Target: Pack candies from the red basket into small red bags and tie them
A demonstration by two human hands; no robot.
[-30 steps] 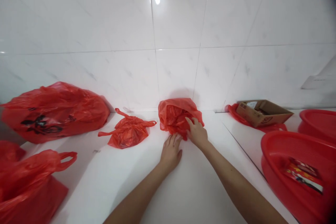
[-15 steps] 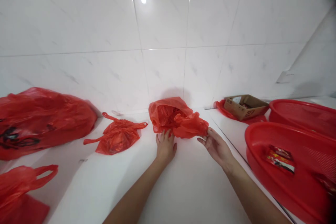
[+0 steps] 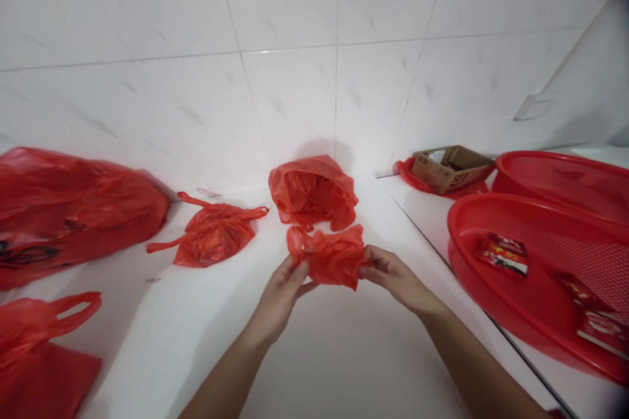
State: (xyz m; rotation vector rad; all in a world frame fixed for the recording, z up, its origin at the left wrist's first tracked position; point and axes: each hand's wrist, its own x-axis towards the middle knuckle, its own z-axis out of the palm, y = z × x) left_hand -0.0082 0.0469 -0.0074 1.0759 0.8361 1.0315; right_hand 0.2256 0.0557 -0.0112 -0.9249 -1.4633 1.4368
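Note:
A crumpled red plastic bag (image 3: 337,256) is stretched between my two hands, above the white tabletop. My left hand (image 3: 282,294) pinches its left end between thumb and fingers. At the opposite end, my right hand (image 3: 393,278) grips the bag with its fingertips. Just behind it, against the tiled wall, sits an open red bag (image 3: 314,190) with more crumpled red plastic inside. To the left lies a smaller red carrier bag (image 3: 213,236), its handles spread out and something bulky inside that I cannot make out.
A large full red bag (image 3: 73,209) lies far left, with another red bag (image 3: 44,353) in front. On the right stand a red plastic basket (image 3: 462,229) holding several snack packets (image 3: 506,254), a second red basket (image 3: 555,163) behind, and a small cardboard box (image 3: 449,173).
One crumpled red bag has come out of the open bag and towards me. My left hand has left the open bag and now grips the bag's left end. The view has tilted down.

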